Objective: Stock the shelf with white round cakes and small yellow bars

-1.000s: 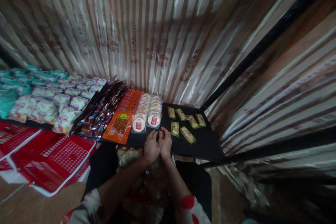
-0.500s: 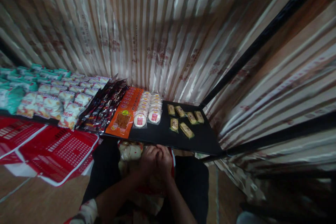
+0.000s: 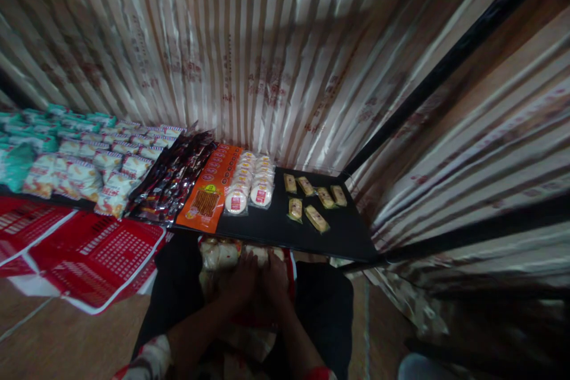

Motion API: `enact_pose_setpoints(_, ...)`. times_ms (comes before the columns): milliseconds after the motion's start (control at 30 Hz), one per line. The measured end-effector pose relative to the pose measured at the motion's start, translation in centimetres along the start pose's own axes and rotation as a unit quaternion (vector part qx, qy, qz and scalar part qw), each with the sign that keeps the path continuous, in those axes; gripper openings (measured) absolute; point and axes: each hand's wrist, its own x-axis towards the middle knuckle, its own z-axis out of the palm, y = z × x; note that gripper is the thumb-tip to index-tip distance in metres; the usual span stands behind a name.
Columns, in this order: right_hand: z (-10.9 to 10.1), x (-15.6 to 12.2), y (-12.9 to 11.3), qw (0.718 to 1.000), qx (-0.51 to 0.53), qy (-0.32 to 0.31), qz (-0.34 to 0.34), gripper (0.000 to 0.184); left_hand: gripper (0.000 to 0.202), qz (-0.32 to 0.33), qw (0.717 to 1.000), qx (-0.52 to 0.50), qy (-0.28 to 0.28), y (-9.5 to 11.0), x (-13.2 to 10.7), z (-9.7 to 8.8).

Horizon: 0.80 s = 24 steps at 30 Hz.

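Observation:
My left hand (image 3: 244, 278) and my right hand (image 3: 275, 276) reach down between my knees, just below the near edge of the black shelf (image 3: 267, 227). Both lie over pale wrapped packets (image 3: 221, 254) in a red and white container (image 3: 293, 273). Dim light blurs the fingers, but they look stretched out over the packets, a small gap between the hands. Nothing shows clearly in either one. On the shelf ahead are several small yellow-wrapped cakes (image 3: 316, 219) and two overlapping rows of round white packets (image 3: 236, 200).
Left along the shelf are an orange snack bag (image 3: 207, 193), dark shiny packets (image 3: 171, 181), white snack bags (image 3: 116, 193) and green packets (image 3: 20, 163). Red baskets (image 3: 95, 255) stand below. Black poles (image 3: 445, 71) and a striped curtain (image 3: 276, 41) border the shelf.
My hands were together at the shelf's edge; now they are apart and slightly lower, over the packets. The view has shifted slightly. The goods on the shelf look the same.

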Motion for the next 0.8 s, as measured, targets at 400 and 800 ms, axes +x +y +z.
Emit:
enact_pose_setpoints(400, -0.6, -0.9, -1.0, 0.995, 0.096, -0.006, 0.025, 0.040, 0.051, -0.029, 0.997, 0.066, 0.010, -0.2, -0.8, -0.3)
enact_pose_setpoints(800, -2.0, -0.9, -2.5, 0.967, 0.246, -0.041, 0.042, 0.035, 0.034, -0.026, 0.997, -0.055, 0.050, 1.1, -2.3, -3.3)
